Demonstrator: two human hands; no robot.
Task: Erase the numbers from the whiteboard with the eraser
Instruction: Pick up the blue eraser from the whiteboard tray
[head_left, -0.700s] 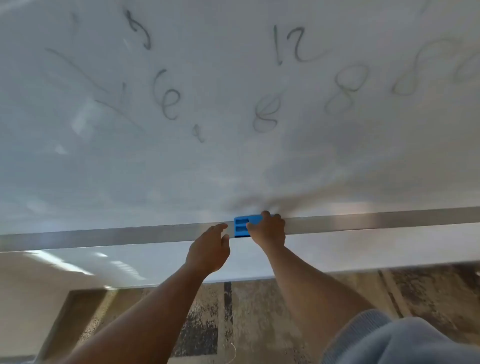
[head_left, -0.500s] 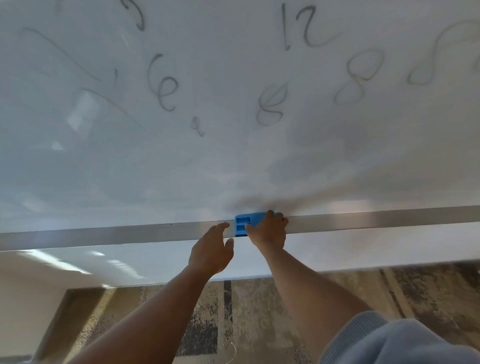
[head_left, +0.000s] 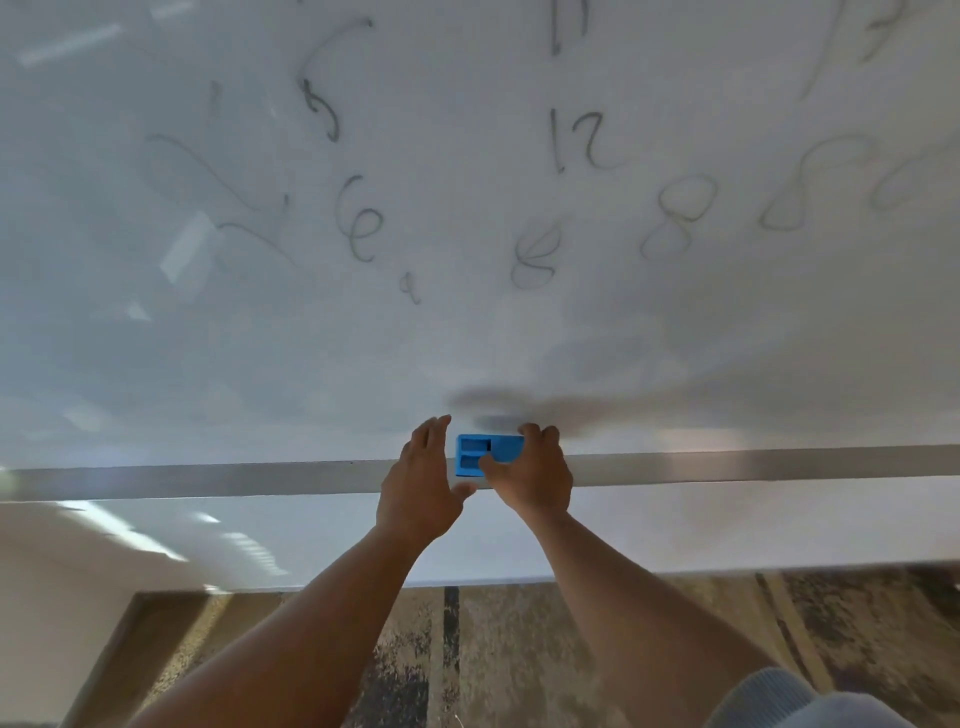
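Note:
A white whiteboard (head_left: 260, 364) fills the upper view, with several dark handwritten numbers (head_left: 582, 140) across its top half. A small blue eraser (head_left: 475, 452) sits at the board's lower edge, just above the metal tray rail (head_left: 208, 480). My right hand (head_left: 530, 478) grips the eraser's right side, thumb over its front. My left hand (head_left: 421, 488) is beside the eraser's left end, fingers apart and raised, holding nothing.
Below the rail, a white panel (head_left: 675, 525) runs across. Under it lies patterned brown and grey carpet (head_left: 519, 649). A blue-grey sleeve (head_left: 789, 701) shows at the bottom right. A grey smudge (head_left: 545, 405) marks the board above the eraser.
The eraser has risen off the rail onto the board's lower edge in my right hand. My left hand has moved up beside it. The view has tilted, showing more numbers.

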